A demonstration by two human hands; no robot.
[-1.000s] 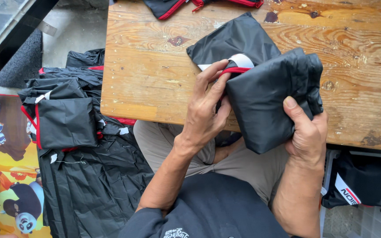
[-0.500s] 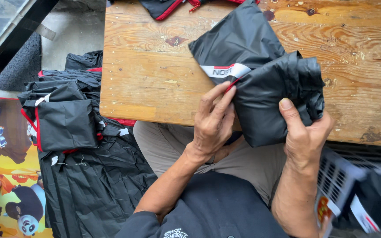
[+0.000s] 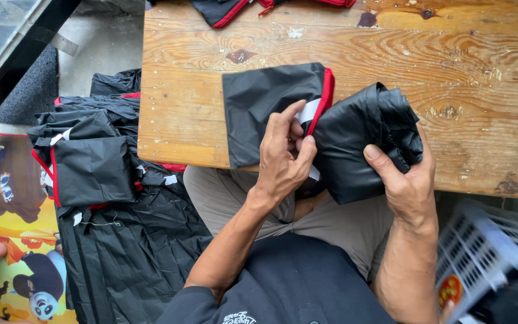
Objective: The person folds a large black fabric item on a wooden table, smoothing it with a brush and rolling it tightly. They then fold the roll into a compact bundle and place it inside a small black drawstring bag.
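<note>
Left hand (image 3: 286, 153) pinches the red-trimmed mouth of a black pouch (image 3: 271, 108) lying on the wooden table (image 3: 463, 78). Right hand (image 3: 406, 180) grips a bunched black garment (image 3: 361, 144) just beside that opening.

Counted: one wooden table (image 3: 199, 54), one white basket (image 3: 487, 252) lower right, one pile of black bags (image 3: 109, 198) at left.
</note>
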